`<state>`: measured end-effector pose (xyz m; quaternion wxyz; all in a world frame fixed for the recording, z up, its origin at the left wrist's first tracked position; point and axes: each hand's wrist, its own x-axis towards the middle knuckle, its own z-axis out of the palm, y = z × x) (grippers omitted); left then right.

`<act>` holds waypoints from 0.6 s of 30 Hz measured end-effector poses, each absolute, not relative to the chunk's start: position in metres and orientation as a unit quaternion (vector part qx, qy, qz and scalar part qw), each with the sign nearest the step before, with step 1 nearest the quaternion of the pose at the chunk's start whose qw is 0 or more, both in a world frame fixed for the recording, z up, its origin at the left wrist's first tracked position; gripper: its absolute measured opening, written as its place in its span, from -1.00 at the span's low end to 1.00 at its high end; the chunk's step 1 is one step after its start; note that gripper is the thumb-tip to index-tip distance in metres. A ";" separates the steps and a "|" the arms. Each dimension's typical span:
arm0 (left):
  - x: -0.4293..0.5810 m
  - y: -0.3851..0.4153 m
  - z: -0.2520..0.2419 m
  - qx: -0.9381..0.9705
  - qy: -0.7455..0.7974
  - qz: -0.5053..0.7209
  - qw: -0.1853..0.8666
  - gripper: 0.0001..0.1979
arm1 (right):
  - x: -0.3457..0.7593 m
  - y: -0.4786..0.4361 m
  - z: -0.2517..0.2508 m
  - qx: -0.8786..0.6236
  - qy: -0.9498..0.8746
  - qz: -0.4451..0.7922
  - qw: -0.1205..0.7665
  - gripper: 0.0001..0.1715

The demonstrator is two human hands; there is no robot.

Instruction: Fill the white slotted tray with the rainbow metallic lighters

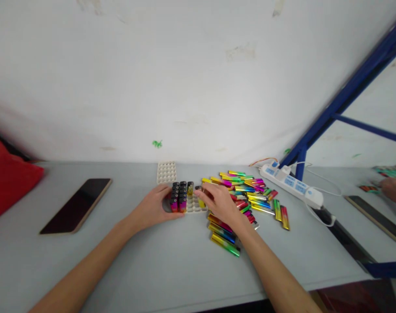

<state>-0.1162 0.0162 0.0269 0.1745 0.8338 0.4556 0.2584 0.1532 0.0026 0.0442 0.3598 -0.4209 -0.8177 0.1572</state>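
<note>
A white tray with round holes (194, 204) lies on the grey table and holds several upright lighters (180, 195) with black tops. My left hand (154, 206) rests against the tray's left side, fingers curled around its edge. My right hand (217, 201) hovers over the tray's right end, its fingers pinched on a yellow lighter (201, 201) that stands at the tray. To the right lies a pile of shiny multicoloured lighters (246, 195), some partly hidden under my right hand and wrist.
A second white holed tray (166, 171) lies behind the first. A dark phone (77, 205) lies at the left, red cloth (5, 182) at the far left. A white power strip (292, 184) and blue frame (334, 113) are right. Another person's hand (395, 191) is at the right edge.
</note>
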 end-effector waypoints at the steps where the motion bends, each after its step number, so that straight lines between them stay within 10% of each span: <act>1: -0.116 0.016 0.027 0.834 0.458 0.256 0.173 -0.47 | 0.152 0.003 0.042 -0.428 -0.814 0.155 0.361 -0.55; 18: -0.117 0.017 0.026 0.835 0.460 0.249 0.169 -0.50 | 0.137 0.009 0.042 -0.457 -0.859 0.065 0.220 -0.60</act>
